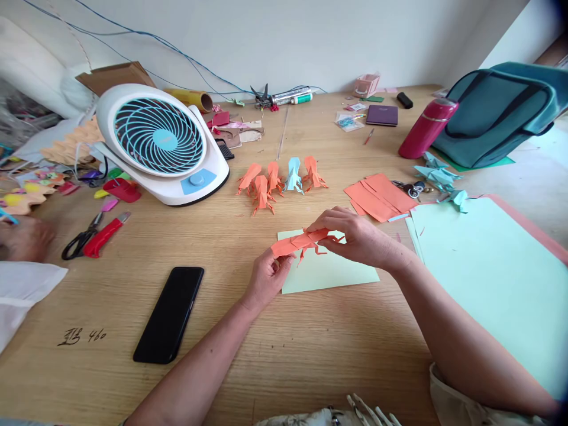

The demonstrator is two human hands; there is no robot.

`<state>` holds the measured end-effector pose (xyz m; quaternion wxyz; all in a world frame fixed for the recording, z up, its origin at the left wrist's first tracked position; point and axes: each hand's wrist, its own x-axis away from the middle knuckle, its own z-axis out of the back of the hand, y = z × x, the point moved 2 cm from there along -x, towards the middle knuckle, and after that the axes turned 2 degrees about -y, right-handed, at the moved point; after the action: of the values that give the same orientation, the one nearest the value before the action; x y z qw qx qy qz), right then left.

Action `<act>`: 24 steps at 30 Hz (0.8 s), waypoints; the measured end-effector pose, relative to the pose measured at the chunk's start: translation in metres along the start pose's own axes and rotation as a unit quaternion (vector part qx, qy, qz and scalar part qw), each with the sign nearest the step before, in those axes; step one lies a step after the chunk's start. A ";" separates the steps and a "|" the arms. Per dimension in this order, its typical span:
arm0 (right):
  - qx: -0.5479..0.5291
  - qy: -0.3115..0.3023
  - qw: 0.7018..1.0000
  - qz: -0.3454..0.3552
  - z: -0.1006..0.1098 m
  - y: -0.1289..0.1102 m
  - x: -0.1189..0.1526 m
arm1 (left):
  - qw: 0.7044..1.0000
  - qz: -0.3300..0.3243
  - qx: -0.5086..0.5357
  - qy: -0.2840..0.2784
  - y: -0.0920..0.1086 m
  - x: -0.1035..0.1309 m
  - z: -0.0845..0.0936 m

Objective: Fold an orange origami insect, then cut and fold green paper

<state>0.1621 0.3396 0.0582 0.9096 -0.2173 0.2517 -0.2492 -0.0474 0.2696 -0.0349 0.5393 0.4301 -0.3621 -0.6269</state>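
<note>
An orange folded-paper insect (298,241) with thin bent legs is held between my two hands. My left hand (268,275) pinches its left end between thumb and fingers. At the other end, my right hand (350,235) is closed on its body near the legs, with the fingertips partly hidden. Below them a pale green paper sheet (331,275) lies on the wooden table (231,355). Several finished paper insects stand beyond my hands, orange ones (261,192) and a light blue one (293,173).
Orange paper pieces (381,195), keys (415,189) and large green sheets (488,266) lie to the right, near a pink bottle (428,127) and teal bag (492,118). Leftward are a fan (162,142), phone (169,313), scissors (82,236), red cutter (104,235) and another person's hand (26,236).
</note>
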 end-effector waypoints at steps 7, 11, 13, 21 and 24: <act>-0.002 -0.004 1.000 -0.002 0.002 0.000 0.001 | 1.000 0.001 0.001 -0.004 0.000 0.000 0.000; -0.003 -0.005 1.000 -0.006 0.002 0.001 0.001 | 1.000 0.000 0.000 -0.002 0.002 0.000 0.000; -0.002 -0.005 1.000 -0.006 0.002 0.002 0.001 | 1.000 -0.001 0.000 -0.002 0.002 0.000 0.000; -0.001 -0.005 1.000 -0.003 0.002 0.002 0.002 | 1.000 0.000 -0.004 -0.005 0.003 0.000 0.001; -0.003 -0.007 1.000 0.003 0.002 0.003 0.002 | 1.000 -0.001 -0.005 -0.003 0.003 0.000 0.001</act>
<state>0.1650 0.3411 0.0575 0.9114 -0.2213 0.2466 -0.2440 -0.0469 0.2696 -0.0322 0.5394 0.4263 -0.3601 -0.6306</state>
